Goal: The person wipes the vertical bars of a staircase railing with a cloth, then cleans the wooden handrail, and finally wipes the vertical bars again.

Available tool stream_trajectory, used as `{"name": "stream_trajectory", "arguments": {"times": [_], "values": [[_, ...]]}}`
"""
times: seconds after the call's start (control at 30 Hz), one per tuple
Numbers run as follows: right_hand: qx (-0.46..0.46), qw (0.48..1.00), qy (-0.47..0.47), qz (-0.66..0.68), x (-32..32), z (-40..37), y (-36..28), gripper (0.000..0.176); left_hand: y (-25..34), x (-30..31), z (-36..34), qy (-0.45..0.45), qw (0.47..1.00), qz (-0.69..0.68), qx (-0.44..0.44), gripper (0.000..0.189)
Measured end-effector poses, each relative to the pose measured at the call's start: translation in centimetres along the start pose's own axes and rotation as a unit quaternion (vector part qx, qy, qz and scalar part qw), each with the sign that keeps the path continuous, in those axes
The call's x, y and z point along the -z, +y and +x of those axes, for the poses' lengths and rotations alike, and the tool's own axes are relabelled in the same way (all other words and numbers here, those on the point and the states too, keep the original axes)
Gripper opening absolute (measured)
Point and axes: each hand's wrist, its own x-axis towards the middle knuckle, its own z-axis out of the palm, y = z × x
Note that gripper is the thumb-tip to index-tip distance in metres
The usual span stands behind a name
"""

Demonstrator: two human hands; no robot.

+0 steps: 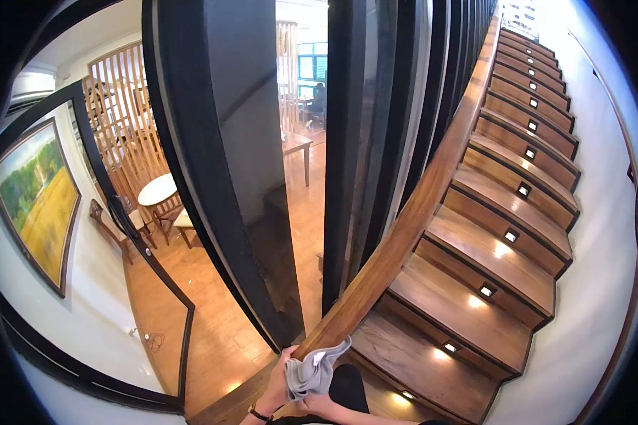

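The left hand [276, 382] has its fingers closed on a grey cloth [312, 372] at bottom centre, against the low end of the wooden rail [404, 219]. The right hand [320, 405] peeks out beneath the cloth, and its grip cannot be told. Black slats [344, 156] crowd the rail's left side, and lit steps [475, 262] climb to the upper right.

cloth [315, 368] on handrail [418, 205] | stairs [503, 241] right (painting [39, 202] far left)
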Motion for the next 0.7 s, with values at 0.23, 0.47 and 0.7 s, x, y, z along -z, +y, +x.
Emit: {"name": "stream_trajectory", "arguments": {"times": [0.23, 0.47, 0.7], "values": [[0.083, 0.953, 0.172, -0.237, 14.4, 13.7, -0.8, 0.064, 1.0, 0.4, -0.3, 0.015, 1.000, -0.002, 0.015, 0.046], [-0.001, 0.881, 0.176, -0.440, 24.4, 23.2, -1.9, 0.044, 3.9, 0.4, -0.2, 0.007, 0.966, 0.249, -0.069, 0.077], [-0.045, 0.869, -0.007, -0.493, 12.7, 15.3, -6.8, 0.035, 3.7, 0.1, -1.2, 0.074, 0.934, 0.349, 0.007, 0.083]]}}
